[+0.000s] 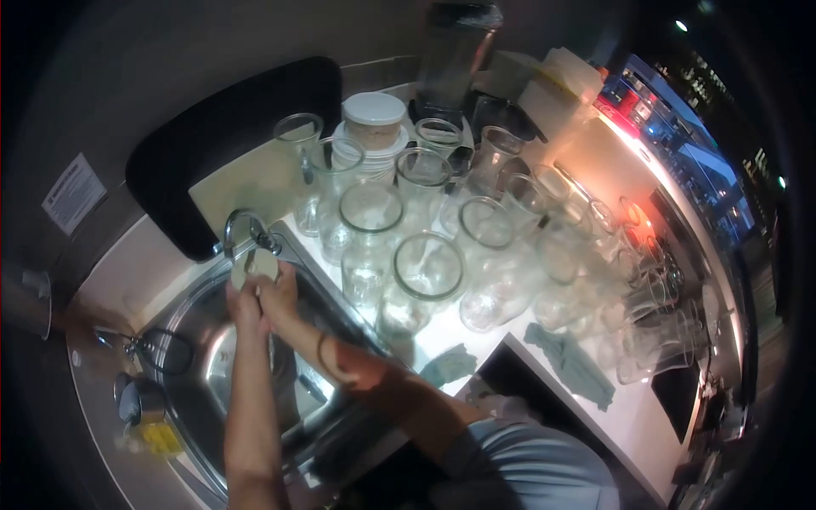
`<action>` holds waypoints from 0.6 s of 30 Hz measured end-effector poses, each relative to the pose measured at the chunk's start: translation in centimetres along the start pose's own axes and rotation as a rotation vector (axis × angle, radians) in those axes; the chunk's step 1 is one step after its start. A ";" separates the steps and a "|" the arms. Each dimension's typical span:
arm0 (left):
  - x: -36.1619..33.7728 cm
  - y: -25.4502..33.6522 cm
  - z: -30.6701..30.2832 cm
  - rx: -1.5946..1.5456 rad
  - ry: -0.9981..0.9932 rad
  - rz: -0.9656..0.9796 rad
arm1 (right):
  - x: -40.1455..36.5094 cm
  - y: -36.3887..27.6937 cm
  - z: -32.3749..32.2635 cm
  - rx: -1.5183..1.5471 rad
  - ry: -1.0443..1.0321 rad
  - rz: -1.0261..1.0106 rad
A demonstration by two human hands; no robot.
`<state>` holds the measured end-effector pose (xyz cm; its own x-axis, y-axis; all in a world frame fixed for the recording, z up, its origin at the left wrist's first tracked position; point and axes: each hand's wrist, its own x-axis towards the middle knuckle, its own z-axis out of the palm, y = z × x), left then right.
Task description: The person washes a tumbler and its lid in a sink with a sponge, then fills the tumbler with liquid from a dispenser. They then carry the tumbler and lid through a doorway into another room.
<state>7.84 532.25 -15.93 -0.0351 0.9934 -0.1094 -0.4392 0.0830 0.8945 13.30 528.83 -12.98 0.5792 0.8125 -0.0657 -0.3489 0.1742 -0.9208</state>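
Note:
Both my hands are raised over the steel sink (191, 297), just under the curved tap (242, 228). My left hand (242, 302) and my right hand (279, 289) together hold a small round pale object (253, 266), seemingly a lid or cloth, right below the spout. Their fingers are closed around it. What exactly the object is stays unclear.
Several clear glass jars and carafes (427, 268) crowd the white counter (450, 327) right of the sink. White lidded containers (374, 119) stand behind them. Grey cloths (569, 361) lie near the counter's front edge. A yellow sponge (157, 438) sits left of the sink.

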 end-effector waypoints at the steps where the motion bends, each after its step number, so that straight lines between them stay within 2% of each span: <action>1: -0.4 1.1 0.2 -0.009 -0.047 -0.001 | 0.3 0.4 0.3 0.006 0.011 0.070; 2: -0.7 2.2 -0.3 -0.020 -0.092 -0.008 | 0.5 0.4 -0.1 0.008 0.024 0.143; 3: -0.7 3.0 -0.8 -0.035 -0.138 -0.013 | -0.1 -2.4 -0.8 0.094 -0.056 0.393; 6: 0.4 4.4 -1.5 0.093 -0.161 0.061 | 1.1 -3.4 -2.8 -0.039 -0.393 0.681; 8: -0.1 5.6 -1.4 0.134 -0.182 0.035 | 1.4 -2.7 -2.7 0.168 -0.335 0.534; 9: 0.6 5.3 -2.1 0.260 -0.208 -0.025 | 1.8 -1.7 -2.0 0.270 -0.315 0.462; 12: 1.3 4.8 -3.3 0.494 -0.217 -0.090 | 4.9 4.0 -1.4 -0.168 -0.449 0.199; 13: 0.8 4.4 -2.8 0.464 -0.190 -0.040 | 4.1 1.9 -1.4 -0.556 -0.349 0.019; 14: 0.6 4.2 -2.4 0.432 -0.161 0.012 | 2.5 0.1 -1.3 -0.621 -0.293 -0.104; 16: 0.9 4.0 -2.6 0.334 -0.009 -0.135 | -0.4 -1.8 -0.9 -0.744 -0.183 -0.355; 17: 1.1 3.8 -2.7 0.280 0.070 -0.208 | -0.5 -0.6 -0.6 -0.642 -0.149 -0.462; 18: 1.9 2.9 -3.3 0.486 0.028 -0.111 | -0.7 0.2 -0.2 -0.538 -0.113 -0.563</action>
<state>3.55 534.09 -14.96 -0.0391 0.9744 -0.2212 0.0277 0.2224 0.9746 12.95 528.19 -13.15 0.4741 0.7385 0.4794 0.3962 0.3073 -0.8652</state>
